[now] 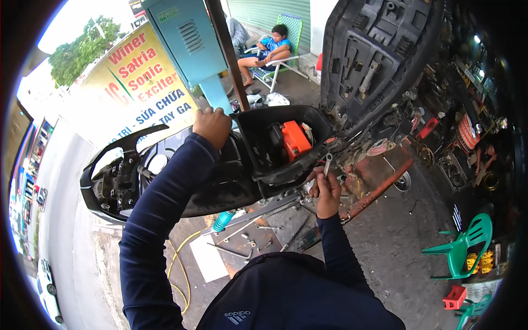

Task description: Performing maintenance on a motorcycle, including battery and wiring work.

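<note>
A motorbike with its seat (379, 60) tipped up stands across in front of me. My left hand (213, 127) is closed, its fingers curled over the far edge of the black body panel (220, 184), beside the under-seat storage box (258, 116). An orange-red block (296, 140) sits inside that box. At the box's near right corner, my right hand (328, 193) is closed on a small wrench (328, 161), its ring end pointing up. What the wrench's lower part touches is hidden by the fingers.
Bolts and tools lie on a metal plate (291, 223) below the bike, near a teal shock absorber (223, 221) and a yellow hose (177, 258). Green plastic chairs (467, 245) and cluttered parts stand right. A person (272, 47) sits in a chair behind, near a blue cabinet (187, 44).
</note>
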Tool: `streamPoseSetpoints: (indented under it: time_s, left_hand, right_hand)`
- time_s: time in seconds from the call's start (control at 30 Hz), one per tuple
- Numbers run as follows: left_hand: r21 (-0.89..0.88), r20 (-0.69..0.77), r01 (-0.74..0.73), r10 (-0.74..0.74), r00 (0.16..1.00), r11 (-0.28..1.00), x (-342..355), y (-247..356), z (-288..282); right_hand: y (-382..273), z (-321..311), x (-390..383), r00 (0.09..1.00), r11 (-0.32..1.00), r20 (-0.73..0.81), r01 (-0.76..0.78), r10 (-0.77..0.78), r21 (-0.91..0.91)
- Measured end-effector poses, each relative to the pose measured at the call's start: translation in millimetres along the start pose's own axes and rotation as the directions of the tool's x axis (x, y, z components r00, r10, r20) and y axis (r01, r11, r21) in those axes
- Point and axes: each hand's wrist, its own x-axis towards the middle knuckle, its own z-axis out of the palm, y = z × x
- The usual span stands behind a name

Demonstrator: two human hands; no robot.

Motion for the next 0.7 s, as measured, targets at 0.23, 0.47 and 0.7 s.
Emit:
streamPoseSetpoints:
  time_s: [0.23, 0.47, 0.7]
  left_hand:
    - [-0.325, -0.179, -0.489, 0.455, 0.872, 0.809, -65, 66, 4]
    - [-0.249, -0.147, -0.464, 0.44, 0.886, 0.851, -73, 76, 10]
    - [-0.421, -0.437, -0.345, 0.145, 0.887, 0.839, -130, 113, 5]
  right_hand:
    - [43, -58, -34, 0.896, 0.93, -0.35, -0.339, 0.273, -0.142]
    - [79, -125, -66, 0.965, 0.871, -0.237, -0.212, 0.114, -0.443]
    - [83, -187, -128, 0.763, 0.865, -0.455, -0.5, 0.458, 0.032]
